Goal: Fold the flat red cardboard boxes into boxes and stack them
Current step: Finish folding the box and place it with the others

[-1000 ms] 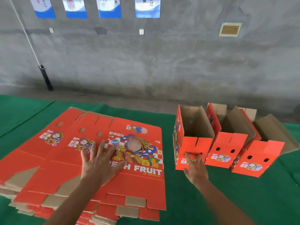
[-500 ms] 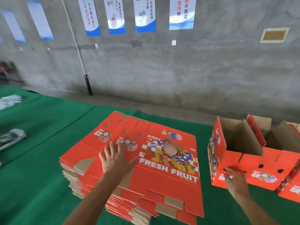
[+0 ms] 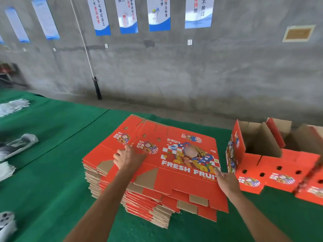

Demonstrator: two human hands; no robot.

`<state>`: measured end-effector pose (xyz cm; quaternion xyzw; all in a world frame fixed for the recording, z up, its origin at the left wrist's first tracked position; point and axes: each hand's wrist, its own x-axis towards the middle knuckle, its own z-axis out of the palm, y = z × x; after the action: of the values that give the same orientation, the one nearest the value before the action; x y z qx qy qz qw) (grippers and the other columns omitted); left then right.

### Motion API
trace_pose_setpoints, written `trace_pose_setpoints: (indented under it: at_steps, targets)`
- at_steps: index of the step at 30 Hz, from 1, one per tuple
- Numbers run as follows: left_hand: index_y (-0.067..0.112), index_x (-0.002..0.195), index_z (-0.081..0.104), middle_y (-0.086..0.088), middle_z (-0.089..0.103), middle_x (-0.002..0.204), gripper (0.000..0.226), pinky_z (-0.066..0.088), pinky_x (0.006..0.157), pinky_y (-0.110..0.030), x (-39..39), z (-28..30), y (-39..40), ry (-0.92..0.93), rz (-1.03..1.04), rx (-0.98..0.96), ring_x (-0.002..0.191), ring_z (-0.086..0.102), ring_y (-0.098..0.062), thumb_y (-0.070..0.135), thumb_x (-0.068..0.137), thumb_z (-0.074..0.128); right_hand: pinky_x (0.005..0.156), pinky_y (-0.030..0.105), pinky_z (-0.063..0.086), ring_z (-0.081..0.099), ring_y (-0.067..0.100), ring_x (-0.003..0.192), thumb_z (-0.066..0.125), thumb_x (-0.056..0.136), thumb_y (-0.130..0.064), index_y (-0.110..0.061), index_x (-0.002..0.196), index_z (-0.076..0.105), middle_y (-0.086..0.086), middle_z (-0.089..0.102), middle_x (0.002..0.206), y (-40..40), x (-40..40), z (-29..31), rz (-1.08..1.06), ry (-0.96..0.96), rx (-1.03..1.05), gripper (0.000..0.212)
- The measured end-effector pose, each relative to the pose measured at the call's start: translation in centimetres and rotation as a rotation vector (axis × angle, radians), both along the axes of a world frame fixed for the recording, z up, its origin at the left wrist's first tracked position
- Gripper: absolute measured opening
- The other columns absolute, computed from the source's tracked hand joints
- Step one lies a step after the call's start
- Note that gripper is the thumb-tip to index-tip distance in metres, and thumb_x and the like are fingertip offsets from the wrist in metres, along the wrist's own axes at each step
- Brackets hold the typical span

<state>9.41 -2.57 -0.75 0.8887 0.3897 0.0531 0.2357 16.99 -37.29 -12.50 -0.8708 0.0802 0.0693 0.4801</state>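
1. While both hands rest on the stack (image 3: pixel 139 194) of flat red boxes, the top sheet (image 3: pixel 176 165) lies printed side up, with "FRESH FRUIT" readable along its near half.
2. Left hand (image 3: pixel 129 157) sits on the sheet's left part, fingers (image 3: pixel 120 151) curled at a fold line; whether they pinch an edge or only press, I cannot tell.
3. Right hand (image 3: pixel 225 180) is at the sheet's right edge, its fingers reaching onto the card near the lettering; the grip itself is not clear.
4. On the green surface (image 3: pixel 52 172), the stack stands mid-frame, its brown flap edges fanned out on the near side.
5. Just right of the stack stand folded boxes (image 3: pixel 251 165) in a row, tops open, brown insides showing, handle holes facing the camera.
6. Far left on the surface lie white gloves (image 3: pixel 14 105) and other blurred pale items.
7. Behind, posters (image 3: pixel 159 13) hang on a grey wall (image 3: pixel 209 75).
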Motion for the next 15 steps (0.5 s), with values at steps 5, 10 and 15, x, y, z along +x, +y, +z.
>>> trace_pose_setpoints:
  at_steps: [5, 10, 15]
  targets:
    - [0.008, 0.133, 0.065, -0.01, 0.071, 0.11, 0.044, 0.055, 0.079, -0.023, -2.2, 4.9, 0.8, -0.284, -0.155, -0.316, 0.095, 0.069, -0.028, 0.017, 0.09, 0.069, 0.061, 0.028, 0.052, 0.071, 0.018, 0.072, 0.058, 0.1, -0.053, -0.029, 0.083, 0.074, -0.003, 0.073, 0.08, -3.8, -3.2, 6.4, -0.096, -0.029, 0.177, 0.033]
    - [0.01, 0.128, 0.07, 0.0, 0.069, 0.11, 0.055, 0.049, 0.08, -0.022, -7.4, 9.9, -1.1, -0.331, -0.47, -0.443, 0.092, 0.064, -0.01, 0.029, 0.08, 0.089, 0.048, 0.025, 0.053, 0.074, 0.022, 0.064, 0.073, 0.088, -0.041, -0.018, 0.095, 0.079, 0.004, 0.078, 0.087, -11.0, -7.0, 14.8, -0.015, 0.095, 0.462, 0.024]
    - [0.042, 0.153, 0.04, 0.013, 0.04, 0.157, 0.119, 0.032, 0.114, -0.036, -12.0, 13.1, -7.8, 0.078, -0.897, -0.367, 0.141, 0.042, -0.015, 0.084, 0.05, 0.082, 0.049, 0.026, 0.055, 0.069, 0.017, 0.064, 0.07, 0.085, -0.022, -0.01, 0.115, 0.075, 0.012, 0.073, 0.097, -17.4, -11.1, 21.5, 0.102, 0.103, 0.709, 0.032]
